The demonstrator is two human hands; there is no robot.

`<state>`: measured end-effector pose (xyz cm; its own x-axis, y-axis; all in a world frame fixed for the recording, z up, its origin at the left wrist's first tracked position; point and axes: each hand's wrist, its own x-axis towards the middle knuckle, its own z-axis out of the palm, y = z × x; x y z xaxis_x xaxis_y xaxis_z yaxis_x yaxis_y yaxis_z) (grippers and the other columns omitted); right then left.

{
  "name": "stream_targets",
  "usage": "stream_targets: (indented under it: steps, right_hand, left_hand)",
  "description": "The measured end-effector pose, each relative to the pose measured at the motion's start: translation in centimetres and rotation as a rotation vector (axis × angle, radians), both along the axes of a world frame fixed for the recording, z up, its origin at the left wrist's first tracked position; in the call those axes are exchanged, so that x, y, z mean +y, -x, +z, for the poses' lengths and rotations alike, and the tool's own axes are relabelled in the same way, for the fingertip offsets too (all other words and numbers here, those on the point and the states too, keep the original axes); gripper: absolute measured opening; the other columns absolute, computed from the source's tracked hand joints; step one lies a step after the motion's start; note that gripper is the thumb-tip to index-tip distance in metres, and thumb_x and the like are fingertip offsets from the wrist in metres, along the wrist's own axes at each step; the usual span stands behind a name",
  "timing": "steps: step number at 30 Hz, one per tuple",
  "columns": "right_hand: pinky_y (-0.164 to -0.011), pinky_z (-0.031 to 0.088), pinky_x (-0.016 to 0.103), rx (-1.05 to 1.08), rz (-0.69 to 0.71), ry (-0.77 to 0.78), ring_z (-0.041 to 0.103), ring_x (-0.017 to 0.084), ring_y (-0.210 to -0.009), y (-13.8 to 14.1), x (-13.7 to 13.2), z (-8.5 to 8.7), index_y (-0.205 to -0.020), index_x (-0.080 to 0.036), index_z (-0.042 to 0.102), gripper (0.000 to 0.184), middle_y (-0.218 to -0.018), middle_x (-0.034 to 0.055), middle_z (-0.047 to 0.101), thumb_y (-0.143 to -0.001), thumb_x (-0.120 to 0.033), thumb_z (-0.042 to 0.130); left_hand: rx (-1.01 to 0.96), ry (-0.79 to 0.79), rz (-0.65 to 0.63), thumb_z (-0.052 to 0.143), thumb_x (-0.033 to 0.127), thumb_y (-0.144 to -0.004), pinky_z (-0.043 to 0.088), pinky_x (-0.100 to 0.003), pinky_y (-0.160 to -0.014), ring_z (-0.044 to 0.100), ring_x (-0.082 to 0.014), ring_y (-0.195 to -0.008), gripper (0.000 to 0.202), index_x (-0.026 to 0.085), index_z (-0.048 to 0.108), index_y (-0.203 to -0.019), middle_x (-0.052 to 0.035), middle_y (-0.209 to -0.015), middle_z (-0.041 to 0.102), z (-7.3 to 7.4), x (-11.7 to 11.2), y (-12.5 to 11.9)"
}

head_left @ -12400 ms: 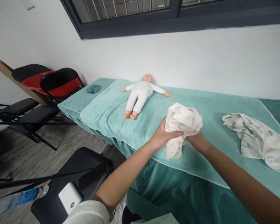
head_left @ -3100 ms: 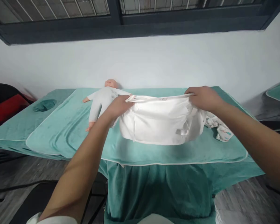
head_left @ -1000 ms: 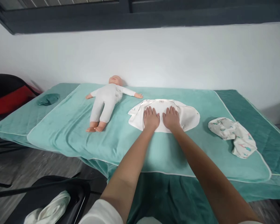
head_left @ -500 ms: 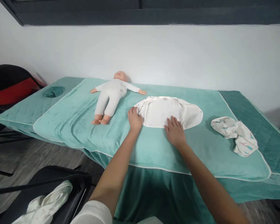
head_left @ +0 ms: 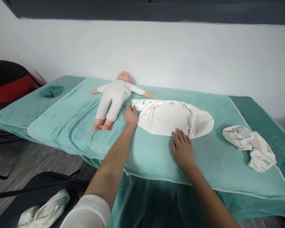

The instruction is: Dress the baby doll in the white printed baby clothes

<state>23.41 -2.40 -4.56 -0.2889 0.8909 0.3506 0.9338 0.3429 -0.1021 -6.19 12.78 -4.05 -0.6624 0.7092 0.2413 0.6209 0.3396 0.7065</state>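
On the bed point(head_left: 68, 129), beside the doll point(head_left: 115, 95) | white garment point(head_left: 169, 117): spread flat, printed sleeve point(head_left: 143, 103) out toward the doll | left hand point(head_left: 131, 116): fingers closed on sleeve's end, presumably holding it straight | right hand point(head_left: 183, 152): fingers open over the near edge, likely steadying the garment

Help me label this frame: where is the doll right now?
In the head view, the doll lies left of centre on the green blanket, near the wall and mostly to the left of the left hand and the white garment.
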Motion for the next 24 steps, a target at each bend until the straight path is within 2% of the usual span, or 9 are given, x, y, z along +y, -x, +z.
stream_targets:
  steps: [5, 11, 14, 17, 20, 24]
  right_hand:
    - [-0.123, 0.031, 0.049, 0.013, 0.001, -0.016, 0.037, 0.027, -0.151, 0.0, 0.1, 0.1, -0.149, -0.019, 0.053, 0.049, -0.163, 0.0077, 0.036, -0.105, -0.035, 0.039]
    - [-0.123, 0.032, 0.049, 0.060, 0.016, -0.014, 0.040, 0.026, -0.149, 0.0, 0.1, 0.1, -0.144, -0.019, 0.057, 0.045, -0.161, 0.0069, 0.041, -0.104, -0.033, 0.042]
    - [-0.123, 0.034, 0.048, 0.190, 0.074, 0.008, 0.044, 0.024, -0.146, -0.5, 0.0, 0.1, -0.137, -0.019, 0.061, 0.040, -0.153, 0.0078, 0.051, -0.103, -0.030, 0.043]
    - [-0.119, 0.041, 0.045, 0.418, 0.113, -0.004, 0.049, 0.022, -0.141, -2.5, 0.8, 0.1, -0.132, -0.020, 0.063, 0.037, -0.145, 0.0100, 0.058, -0.101, -0.032, 0.045]
    - [-0.116, 0.043, 0.048, 0.567, -0.033, -0.114, 0.052, 0.025, -0.135, -6.6, 3.2, 0.0, -0.130, -0.017, 0.061, 0.042, -0.142, 0.0151, 0.058, -0.096, -0.039, 0.050]
    - [-0.114, 0.038, 0.054, 0.641, -0.409, -0.244, 0.053, 0.032, -0.127, -12.6, 7.9, -0.1, -0.128, -0.007, 0.059, 0.060, -0.131, 0.0226, 0.059, -0.083, -0.047, 0.057]
  left_hand:
    - [-0.008, -0.055, 0.039, 0.048, 0.034, -0.101, 0.050, -0.037, -0.087, 0.069, -0.0275, -0.101, 0.031, 0.021, 0.055, -0.128, -0.0085, -0.109, 0.073, 0.0, 1.4, 0.3]
    - [0.115, -0.105, -0.007, 0.049, 0.011, -0.090, 0.049, -0.040, -0.099, 0.058, -0.0286, -0.124, 0.035, 0.018, 0.057, -0.124, -0.0134, -0.129, 0.062, -0.2, 1.3, 0.2]
    - [0.145, -0.095, -0.054, 0.048, 0.006, -0.085, 0.045, -0.042, -0.106, 0.054, -0.0305, -0.125, 0.038, 0.018, 0.061, -0.119, -0.0144, -0.128, 0.061, -0.2, 0.8, 0.3]
    - [0.173, -0.092, -0.111, 0.046, 0.003, -0.083, 0.043, -0.042, -0.108, 0.053, -0.0305, -0.124, 0.039, 0.018, 0.062, -0.115, -0.0149, -0.127, 0.060, -0.3, 0.3, 0.4]
    - [0.192, -0.091, -0.162, 0.045, 0.003, -0.083, 0.043, -0.040, -0.107, 0.054, -0.0290, -0.121, 0.036, 0.018, 0.063, -0.111, -0.0142, -0.125, 0.059, -0.4, -0.3, 0.5]
    - [0.196, -0.084, -0.206, 0.046, 0.003, -0.082, 0.044, -0.038, -0.107, 0.055, -0.0275, -0.119, 0.033, 0.018, 0.062, -0.106, -0.0142, -0.121, 0.060, -0.6, -1.6, 0.3]
